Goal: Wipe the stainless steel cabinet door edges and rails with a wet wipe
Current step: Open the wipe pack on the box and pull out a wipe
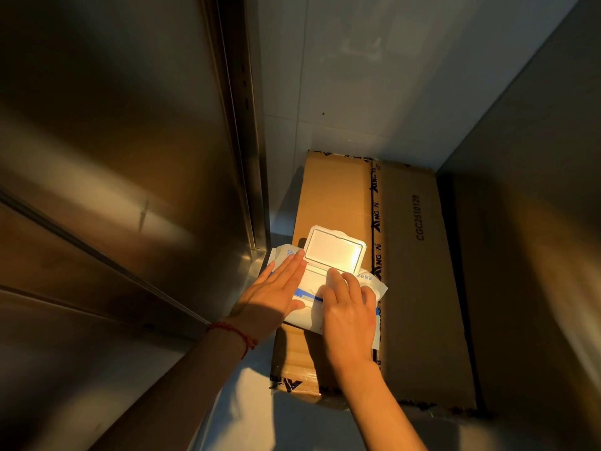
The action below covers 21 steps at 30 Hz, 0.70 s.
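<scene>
- Lying flat on a cardboard box (pixel 419 281), just beside the steel cabinet door (pixel 113 157); wipe pack (pixel 328 278) sitting with its lid (pixel 335 249) flipped up, probably so the opening stays clear for pulling a sheet
- Pressing down on the pack's left side with the left hand (pixel 276 294), fingers straight and together, grip wide open and curled round nothing; likely pinning the pack so it is not lifting along with the wipe
- Reaching over the opening with the right hand (pixel 348 304), fingers bent down onto the white sheet there; seeming to be gathering a wipe, though not showing clearly whether this grip is closed on it, so cannot tell
- Standing untouched to the left, door edge and rail (pixel 242 125) running upward as a narrow steel strip; wiping not yet begun, judging by both hands being busy at the pack
- Circling the left wrist, a red string bracelet (pixel 234 333)
- Needing next, by the look of it, a clean pull upward with the pack held down
</scene>
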Tool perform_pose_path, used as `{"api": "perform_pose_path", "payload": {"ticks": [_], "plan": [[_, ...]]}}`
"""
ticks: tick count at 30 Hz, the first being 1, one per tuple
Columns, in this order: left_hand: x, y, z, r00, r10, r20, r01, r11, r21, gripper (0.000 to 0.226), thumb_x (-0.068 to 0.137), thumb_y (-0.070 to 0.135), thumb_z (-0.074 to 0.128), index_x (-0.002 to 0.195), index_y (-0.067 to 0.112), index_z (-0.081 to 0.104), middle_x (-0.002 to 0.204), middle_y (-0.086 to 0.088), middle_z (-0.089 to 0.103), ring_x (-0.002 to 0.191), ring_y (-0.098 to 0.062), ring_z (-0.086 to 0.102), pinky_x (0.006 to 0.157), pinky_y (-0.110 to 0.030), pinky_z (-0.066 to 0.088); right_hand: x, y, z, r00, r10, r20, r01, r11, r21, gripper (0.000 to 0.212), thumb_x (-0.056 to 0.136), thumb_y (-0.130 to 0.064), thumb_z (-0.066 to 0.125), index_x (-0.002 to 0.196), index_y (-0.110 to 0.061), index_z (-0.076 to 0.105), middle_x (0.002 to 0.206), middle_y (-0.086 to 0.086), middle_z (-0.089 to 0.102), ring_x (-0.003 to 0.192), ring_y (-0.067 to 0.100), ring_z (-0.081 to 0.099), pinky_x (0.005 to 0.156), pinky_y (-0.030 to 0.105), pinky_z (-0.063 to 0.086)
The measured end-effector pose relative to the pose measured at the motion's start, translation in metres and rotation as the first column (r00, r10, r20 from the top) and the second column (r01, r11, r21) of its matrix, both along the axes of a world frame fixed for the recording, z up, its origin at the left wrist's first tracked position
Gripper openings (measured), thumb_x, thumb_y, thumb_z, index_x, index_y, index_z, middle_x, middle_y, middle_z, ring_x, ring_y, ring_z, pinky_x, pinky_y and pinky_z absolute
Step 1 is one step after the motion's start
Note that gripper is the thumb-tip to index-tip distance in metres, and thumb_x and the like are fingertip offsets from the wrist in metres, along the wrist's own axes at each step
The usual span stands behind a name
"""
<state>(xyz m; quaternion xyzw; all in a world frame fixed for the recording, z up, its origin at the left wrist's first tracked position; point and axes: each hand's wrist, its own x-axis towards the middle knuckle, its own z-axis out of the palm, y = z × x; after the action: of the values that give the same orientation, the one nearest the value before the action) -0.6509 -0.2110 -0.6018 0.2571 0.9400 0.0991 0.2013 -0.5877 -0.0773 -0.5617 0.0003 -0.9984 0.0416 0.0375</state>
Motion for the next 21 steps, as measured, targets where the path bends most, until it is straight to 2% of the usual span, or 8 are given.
{"api": "perform_pose_path", "payload": {"ticks": [5,15,21], "plan": [[0.001,0.0,0.0,1.0,0.002,-0.003,-0.002,1.0,0.004,0.077,0.097,0.035,0.042,0.145,0.014,-0.013,0.155,-0.002,-0.017,0.142,-0.015,-0.013,0.1,-0.022,-0.017,0.003,-0.004,-0.002,0.998,-0.056,-0.023,0.057,0.997,0.059,0.052,0.033,-0.03,0.097,0.076,-0.012,0.073,0.091,0.01,0.071,0.085,0.025,0.068,0.069,0.034,0.055],[-0.002,0.0,-0.004,1.0,-0.003,0.008,0.003,1.0,0.004,0.078,0.096,0.036,0.043,0.145,0.014,-0.014,0.155,-0.003,-0.016,0.142,-0.016,-0.013,0.1,-0.023,-0.017,0.004,-0.01,-0.004,0.994,-0.106,-0.018,0.108,0.99,0.087,0.056,0.031,-0.028,0.097,0.079,-0.01,0.074,0.096,0.014,0.071,0.088,0.028,0.069,0.069,0.036,0.056],[-0.002,-0.002,-0.007,1.0,-0.013,-0.008,0.013,1.0,0.018,0.074,0.097,0.036,0.042,0.128,0.024,-0.024,0.155,-0.003,-0.015,0.142,-0.015,-0.012,0.101,-0.024,-0.018,0.001,-0.01,-0.001,0.994,-0.108,-0.035,0.11,0.992,0.062,0.055,0.027,-0.029,0.098,0.073,-0.012,0.073,0.087,0.013,0.069,0.084,0.028,0.068,0.068,0.035,0.055]]}}
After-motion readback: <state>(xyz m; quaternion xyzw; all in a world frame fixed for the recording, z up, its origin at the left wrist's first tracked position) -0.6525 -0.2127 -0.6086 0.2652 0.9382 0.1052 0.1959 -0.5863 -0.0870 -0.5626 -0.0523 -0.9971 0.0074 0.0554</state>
